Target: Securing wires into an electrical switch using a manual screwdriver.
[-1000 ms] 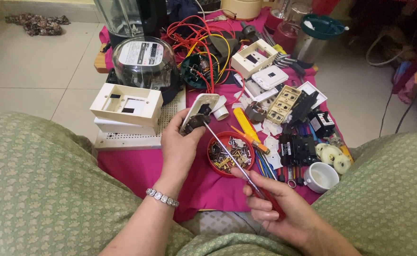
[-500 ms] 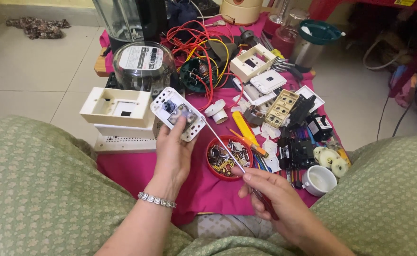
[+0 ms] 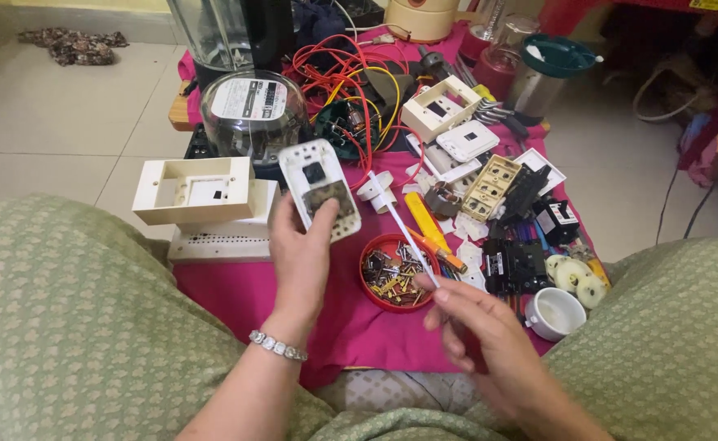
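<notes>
My left hand (image 3: 302,261) holds a white switch plate (image 3: 320,186) upright, its back side with a dark socket part facing me. My right hand (image 3: 481,339) grips a red-handled screwdriver whose thin shaft (image 3: 404,233) points up and left, its tip just right of the plate and apart from it. Under the shaft sits a red round lid (image 3: 393,273) filled with several small screws. Both hands hover over a pink cloth (image 3: 236,298) between my knees.
A cream switch box (image 3: 195,189) rests on a white perforated board (image 3: 220,241) at left. Behind are a glass-domed meter (image 3: 251,110), tangled red and yellow wires (image 3: 351,73), more switch plates (image 3: 466,140), black sockets (image 3: 512,265), and a white cup (image 3: 556,312).
My left hand has turned the switch plate and lifted it to the right, more upright. The screwdriver tip has moved up beside the plate, and my right hand has shifted slightly up.
</notes>
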